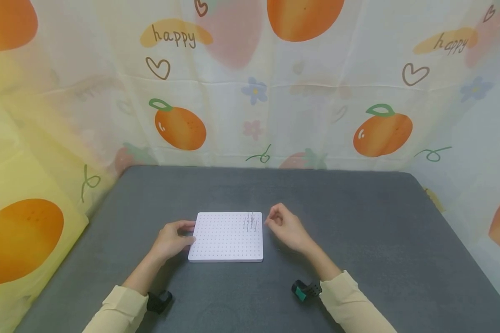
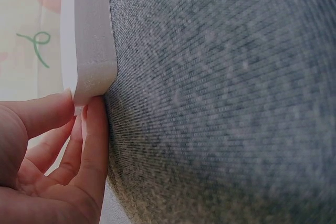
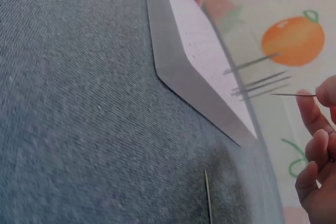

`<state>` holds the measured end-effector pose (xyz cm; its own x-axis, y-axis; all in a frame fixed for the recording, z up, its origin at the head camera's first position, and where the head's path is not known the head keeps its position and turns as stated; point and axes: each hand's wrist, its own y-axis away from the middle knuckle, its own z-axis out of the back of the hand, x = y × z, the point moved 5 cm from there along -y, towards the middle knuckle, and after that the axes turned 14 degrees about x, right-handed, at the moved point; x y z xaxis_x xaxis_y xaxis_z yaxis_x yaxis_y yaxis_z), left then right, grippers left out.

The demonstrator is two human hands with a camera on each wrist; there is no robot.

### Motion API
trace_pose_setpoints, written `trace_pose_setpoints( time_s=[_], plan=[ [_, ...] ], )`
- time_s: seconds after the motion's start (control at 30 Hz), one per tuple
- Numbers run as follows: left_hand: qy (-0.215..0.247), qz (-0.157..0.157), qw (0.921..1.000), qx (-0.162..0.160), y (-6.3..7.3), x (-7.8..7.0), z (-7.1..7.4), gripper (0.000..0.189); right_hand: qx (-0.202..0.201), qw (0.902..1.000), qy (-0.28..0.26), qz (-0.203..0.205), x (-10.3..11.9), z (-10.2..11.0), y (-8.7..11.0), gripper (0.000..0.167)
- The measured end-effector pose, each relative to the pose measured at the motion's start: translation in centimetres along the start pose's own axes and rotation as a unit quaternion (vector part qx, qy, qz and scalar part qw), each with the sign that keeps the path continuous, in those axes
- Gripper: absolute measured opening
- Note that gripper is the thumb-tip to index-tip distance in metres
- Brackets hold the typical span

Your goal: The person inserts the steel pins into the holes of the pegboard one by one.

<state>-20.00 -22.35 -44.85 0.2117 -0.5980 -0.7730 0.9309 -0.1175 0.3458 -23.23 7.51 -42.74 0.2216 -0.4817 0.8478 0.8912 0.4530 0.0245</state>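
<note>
A white board (image 1: 221, 243) with rows of small holes lies flat on the grey table. My left hand (image 1: 171, 240) grips its left edge, thumb at the upper rim and fingers against the side, as the left wrist view shows close up. Several thin metal needles (image 3: 261, 80) stand upright in holes near the board's far right corner. Just right of that corner, my right hand (image 1: 289, 229) pinches another needle (image 3: 294, 95) between thumb and forefinger. Its bare tip points toward the standing needles, apart from the board. The other fingers of this hand are curled.
One loose needle (image 3: 207, 195) shows over the table cloth beside the board in the right wrist view. The dark grey table (image 1: 358, 208) extends around the board. A printed curtain (image 1: 300, 115) with oranges hangs behind the table and at both sides.
</note>
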Motion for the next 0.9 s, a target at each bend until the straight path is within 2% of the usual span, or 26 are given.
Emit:
trace_pose_setpoints(
  time_s=[0.63, 0.9],
  plan=[
    [0.001, -0.003, 1.0, -0.003, -0.1, 0.2, -0.1, 0.045, -0.045, 0.9945, 0.074, 0.059, 0.9, -1.6, 0.0, 0.013],
    [0.0, -0.002, 1.0, -0.003, -0.1, 0.0, 0.0, 0.045, -0.04, 0.9914, 0.101, 0.073, 1.4, -2.5, 0.0, 0.013]
  ],
)
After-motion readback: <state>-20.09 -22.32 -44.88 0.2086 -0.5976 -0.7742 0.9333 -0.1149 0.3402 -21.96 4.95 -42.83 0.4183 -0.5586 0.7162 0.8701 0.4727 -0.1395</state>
